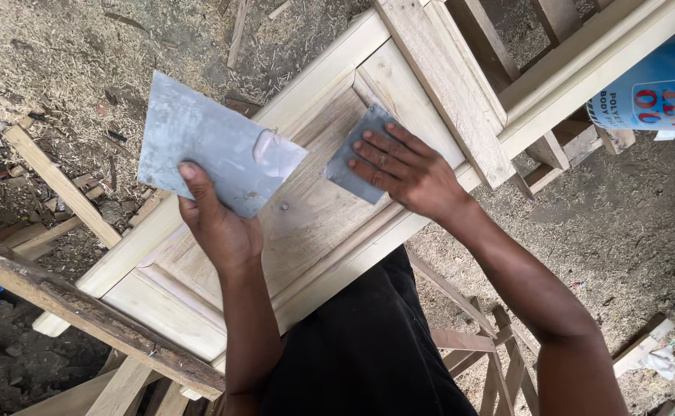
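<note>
Black cloth (368, 347) on the person's body fills the bottom of the view, just below the wooden panelled door (307, 223), which lies flat and runs diagonally across the scene.

Over the door's lower-left half, the left hand (218, 227) pinches a large grey metal sheet (206, 142): the thumb lies along its upper face, the other fingers are curled out of sight beneath. A dab of pale filler (268, 146) sits on the sheet near its right corner.

On the door's recessed centre panel, the right hand (407, 173) lies flat, its fingers (376, 150) spread and pressing down a small grey scraper blade (353, 158) against the wood; a ring shows on one finger.

The door is pale, bare timber with a raised frame and moulded edges, resting on rough wooden trestles (91, 312). Above the door's upper end, a slatted wooden frame (491, 69) overlaps it, and a blue and white tin (653, 88) stands beyond that to the right. All around the door the ground (60, 54) is dirt strewn with sawdust, shavings and offcuts.
</note>
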